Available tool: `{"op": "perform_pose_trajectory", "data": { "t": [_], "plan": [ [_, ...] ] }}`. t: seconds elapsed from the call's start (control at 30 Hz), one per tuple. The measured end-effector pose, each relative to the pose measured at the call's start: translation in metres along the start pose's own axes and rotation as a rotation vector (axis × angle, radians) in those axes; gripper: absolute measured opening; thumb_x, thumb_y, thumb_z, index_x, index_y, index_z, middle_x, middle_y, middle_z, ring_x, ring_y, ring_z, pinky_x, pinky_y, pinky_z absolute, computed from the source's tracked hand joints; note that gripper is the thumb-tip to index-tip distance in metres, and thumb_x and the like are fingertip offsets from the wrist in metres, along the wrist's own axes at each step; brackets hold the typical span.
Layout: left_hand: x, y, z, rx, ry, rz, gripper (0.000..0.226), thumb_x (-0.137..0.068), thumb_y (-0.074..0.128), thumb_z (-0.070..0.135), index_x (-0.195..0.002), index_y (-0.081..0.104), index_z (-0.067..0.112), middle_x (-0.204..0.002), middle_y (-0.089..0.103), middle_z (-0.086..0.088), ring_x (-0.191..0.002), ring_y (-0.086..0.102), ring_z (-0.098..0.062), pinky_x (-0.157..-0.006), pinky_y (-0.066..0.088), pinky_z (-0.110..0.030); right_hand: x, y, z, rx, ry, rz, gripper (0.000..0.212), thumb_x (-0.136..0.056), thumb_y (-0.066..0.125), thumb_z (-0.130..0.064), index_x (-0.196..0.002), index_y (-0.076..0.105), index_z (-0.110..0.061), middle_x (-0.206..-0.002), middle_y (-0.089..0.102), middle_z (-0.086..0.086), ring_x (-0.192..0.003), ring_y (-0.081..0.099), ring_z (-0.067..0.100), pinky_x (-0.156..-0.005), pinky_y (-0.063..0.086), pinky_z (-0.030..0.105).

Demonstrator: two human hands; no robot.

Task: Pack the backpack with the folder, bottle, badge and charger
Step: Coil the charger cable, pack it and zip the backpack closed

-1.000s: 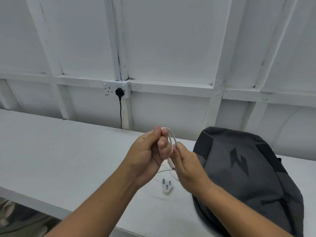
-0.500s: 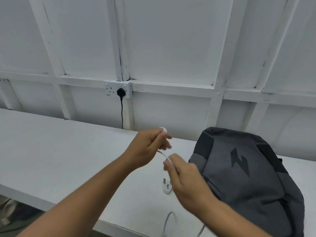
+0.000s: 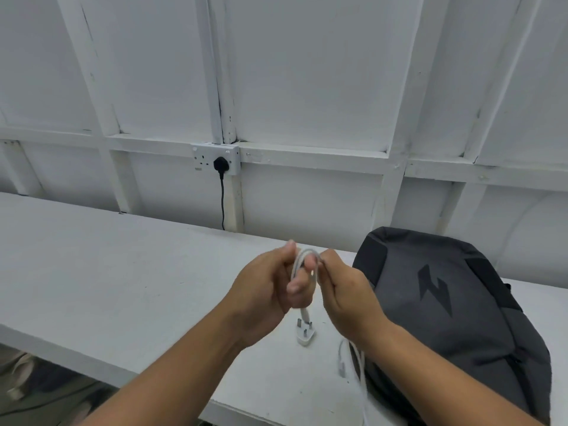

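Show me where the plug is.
Head view: the plug lies on the table, beneath the left hand and right hand holding its cable, left of the backpack.

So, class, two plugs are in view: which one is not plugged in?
The white plug, lying pins-up on the bench left of the backpack. The black plug sits in the wall socket.

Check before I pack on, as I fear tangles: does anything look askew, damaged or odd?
Nothing damaged. The charger cable is only partly coiled, pinched between left hand and right hand; its loose tail trails by the backpack toward the table edge, and the plug lies pins-up.
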State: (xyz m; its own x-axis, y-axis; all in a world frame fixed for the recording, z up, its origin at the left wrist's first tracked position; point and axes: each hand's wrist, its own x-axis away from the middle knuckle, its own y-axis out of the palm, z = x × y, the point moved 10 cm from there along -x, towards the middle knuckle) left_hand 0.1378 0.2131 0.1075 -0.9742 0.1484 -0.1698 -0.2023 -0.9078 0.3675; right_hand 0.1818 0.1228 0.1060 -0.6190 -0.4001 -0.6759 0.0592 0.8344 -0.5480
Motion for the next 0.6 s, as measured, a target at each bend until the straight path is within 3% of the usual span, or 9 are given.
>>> {"op": "perform_pose_trajectory", "data": {
  "t": [0.1, 0.3, 0.4, 0.47, 0.6],
  "plan": [
    [-0.013, 0.000, 0.019, 0.150, 0.112, 0.074, 0.037, -0.104, 0.037, 0.021, -0.085, 0.065, 0.007, -0.057, 0.048, -0.003, -0.053, 0.040, -0.017, -0.059, 0.038, -0.027, 0.012, 0.018, 0.001, 0.006, 0.138, 0.014, 0.023, -0.096, 0.025, -0.046, -0.088, 0.036, -0.027, -0.057, 0.041, -0.008, -0.053, 0.046, 0.027, -0.051, 0.038, 0.044],
    [-0.035, -0.007, 0.035, 0.049, 0.280, 0.198, 0.033, -0.109, 0.036, 0.023, -0.112, 0.064, 0.004, -0.089, 0.076, -0.009, -0.072, 0.067, -0.015, -0.073, 0.056, -0.023, 0.023, 0.045, -0.006, -0.300, 0.388, -0.044, 0.024, -0.107, 0.032, -0.035, -0.092, 0.049, -0.027, -0.059, 0.044, -0.001, -0.049, 0.034, 0.010, -0.050, 0.032, 0.037],
    [-0.040, -0.018, 0.045, -0.326, 0.365, 0.263, 0.032, -0.108, 0.038, 0.023, -0.113, 0.065, 0.007, -0.093, 0.077, -0.008, -0.078, 0.069, -0.015, -0.076, 0.056, -0.023, 0.033, 0.049, -0.013, -0.281, 0.388, -0.135, 0.025, -0.108, 0.033, -0.032, -0.092, 0.052, -0.030, -0.060, 0.046, -0.004, -0.052, 0.038, 0.008, -0.053, 0.031, 0.031],
    [-0.041, -0.018, 0.041, -0.649, 0.363, 0.237, 0.030, -0.108, 0.041, 0.022, -0.107, 0.067, 0.007, -0.085, 0.076, -0.006, -0.073, 0.067, -0.013, -0.072, 0.056, -0.023, 0.035, 0.038, -0.010, -0.231, 0.378, -0.124, 0.025, -0.107, 0.038, -0.028, -0.089, 0.056, -0.027, -0.059, 0.048, -0.008, -0.053, 0.043, 0.008, -0.053, 0.034, 0.025],
    [-0.039, -0.016, 0.012, -1.121, 0.267, 0.067, 0.031, -0.107, 0.045, 0.024, -0.087, 0.067, 0.014, -0.072, 0.069, -0.001, -0.067, 0.062, -0.017, -0.066, 0.052, -0.032, 0.018, 0.000, -0.014, 0.138, 0.115, -0.030, 0.031, -0.101, 0.044, -0.040, -0.081, 0.061, -0.023, -0.057, 0.047, -0.013, -0.052, 0.043, 0.011, -0.052, 0.041, 0.034]
  ]
}}
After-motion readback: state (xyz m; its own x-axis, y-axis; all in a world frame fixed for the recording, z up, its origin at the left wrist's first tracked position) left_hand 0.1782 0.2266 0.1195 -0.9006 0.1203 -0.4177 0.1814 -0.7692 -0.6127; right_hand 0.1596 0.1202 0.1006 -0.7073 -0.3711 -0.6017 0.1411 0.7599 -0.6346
